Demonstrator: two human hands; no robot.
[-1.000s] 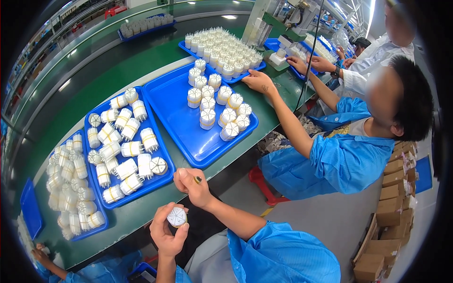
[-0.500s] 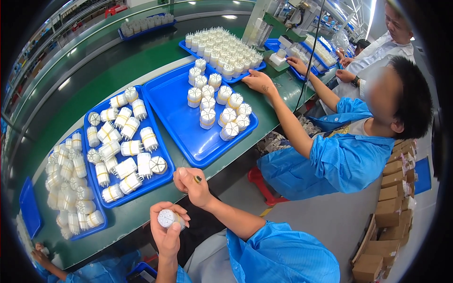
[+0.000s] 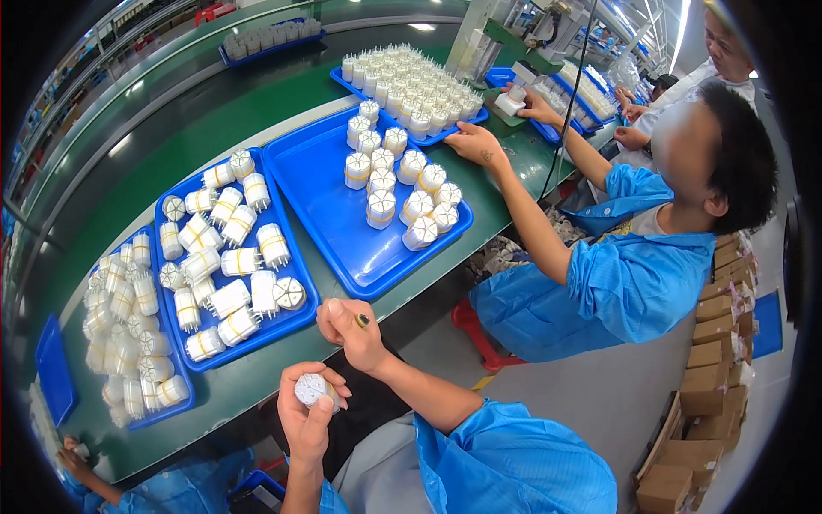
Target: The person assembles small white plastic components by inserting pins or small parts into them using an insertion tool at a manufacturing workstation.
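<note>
1. White cylinder is held in the left hand, nearer to the body than the right hand and apart from it; its segmented end face is turned upward.
2. By the left hand, the cylinder is wrapped closely: fingers are curled around its far side, and the thumb is laid against its near side.
3. The right hand is curled into a fist around a slim tool, of which only a short end is exposed; how the rest is gripped cannot be told.
4. Similar cylinders, many yellow-banded, are spread in a blue tray on the counter, ahead and to the left of both hands; thin prongs are seen on several.
5. Judged against the palm, the held piece is probably light and stiff-walled, so a modest squeeze should be tolerated.
6. Some slipping or rolling is to be expected on the smooth, rounded side, and is best checked by fingers set opposite the thumb.
7. Damage is most to be feared at any prongs; its lower end is hidden. Hold is best taken around the side at mid-height, with both ends left free.
</note>
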